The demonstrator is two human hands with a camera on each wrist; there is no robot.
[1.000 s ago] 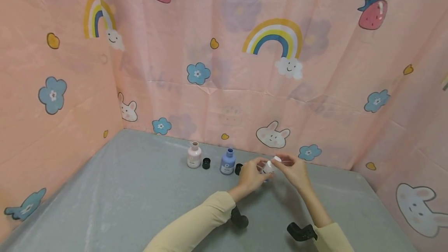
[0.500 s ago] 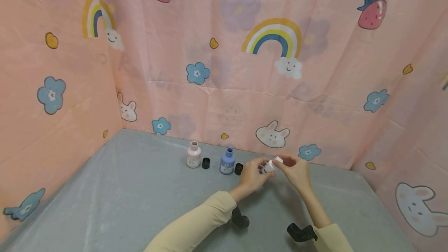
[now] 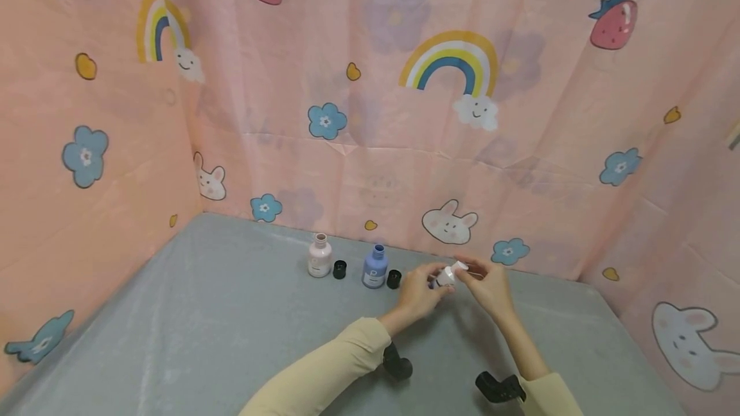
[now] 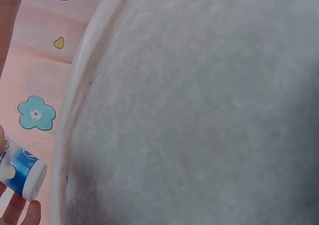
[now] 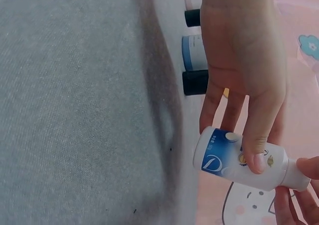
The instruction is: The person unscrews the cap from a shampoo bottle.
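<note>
A small white bottle with a blue printed label is held tilted above the table. My left hand grips its body, thumb on the near side and fingers round the far side, as the right wrist view shows. At its neck end, my right hand pinches the white cap between thumb and fingers. Whether the cap is loose cannot be seen. The left wrist view catches only the base end of the bottle at its left edge, with fingertips below it.
Left of the hands stand an uncapped blue bottle and an uncapped pale pink bottle. Black caps lie beside them on the grey table. A printed pink curtain hangs behind. Black wrist mounts sit on both forearms.
The white bottle's cap end has tipped a little to the right and lower, and the right fingers have shifted slightly on the cap. The other bottles stay where they were.
</note>
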